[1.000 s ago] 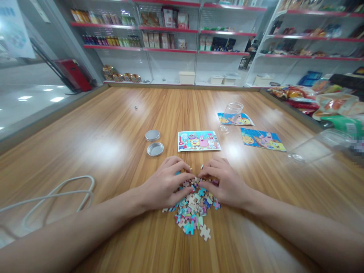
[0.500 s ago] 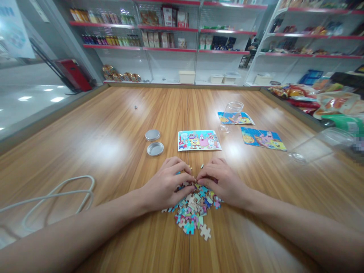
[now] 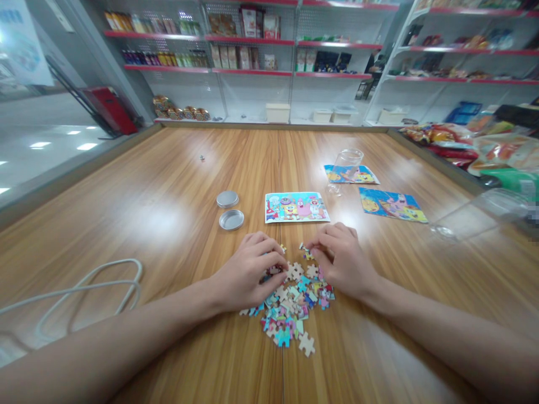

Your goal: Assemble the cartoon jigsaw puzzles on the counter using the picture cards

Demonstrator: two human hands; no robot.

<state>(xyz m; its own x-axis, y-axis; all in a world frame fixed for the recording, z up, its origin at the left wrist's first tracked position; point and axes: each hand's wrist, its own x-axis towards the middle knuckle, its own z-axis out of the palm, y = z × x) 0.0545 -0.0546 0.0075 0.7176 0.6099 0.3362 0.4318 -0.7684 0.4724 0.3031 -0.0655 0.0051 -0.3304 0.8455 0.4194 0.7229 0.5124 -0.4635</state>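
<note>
in the lower middle of the frame, a loose pile of puzzle pieces lies on the wooden table, some face up in blue, pink and yellow, others showing their plain tan backs. the left hand rests at the left edge of the pile, fingers curled and the gap to the thumb narrow, tips among the pieces; whether it grips one i cannot tell. the right hand is at the upper right of the pile, thumb and forefinger close together beside a small yellow piece; whether they pinch it i cannot tell either. the hands are apart, with pieces between them.

just above the hands, at the centre of the frame, a cartoon card lies flat. to its left are two round metal lids, one near the other. right of centre lie two blue pictures, and a clear jar overlaps the farther one in the view. a second clear container is at the right edge. a white cable loops at lower left. packets crowd the upper right, and stocked shelves span the top.
</note>
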